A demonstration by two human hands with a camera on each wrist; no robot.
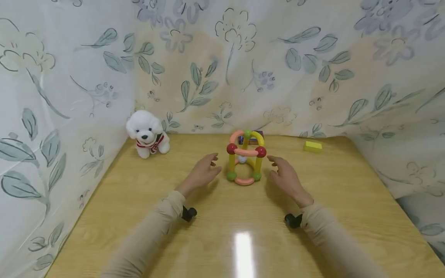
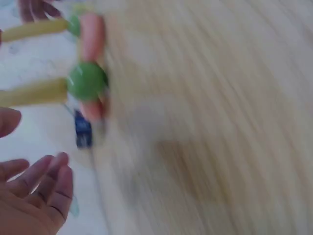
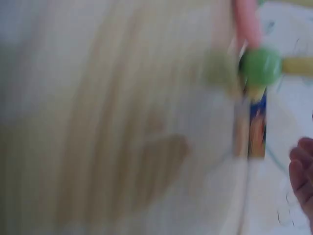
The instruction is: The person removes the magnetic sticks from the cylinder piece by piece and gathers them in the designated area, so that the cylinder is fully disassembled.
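A toy frame [image 1: 245, 153] of coloured rods and balls stands upright on the table, with red balls at its upper front corners and green balls below. To its left my left hand [image 1: 203, 170] hovers apart from it, fingers loosely bent and holding nothing. On the other side my right hand [image 1: 286, 175] is likewise off the frame, relaxed and without anything in it. The left wrist view shows a lower green ball [image 2: 88, 81] beyond the left fingers. In the right wrist view, blurred, another green ball [image 3: 262, 67] appears; only part of the right hand [image 3: 303, 171] is visible.
Behind the frame lies a small dark box [image 1: 256, 138], partly hidden. A white plush dog [image 1: 146, 131] sits at the back left, and a yellow block [image 1: 313, 146] lies at the back right. Flowered cloth [image 1: 208, 77] rises along the back edge of the wooden table [image 1: 208, 239].
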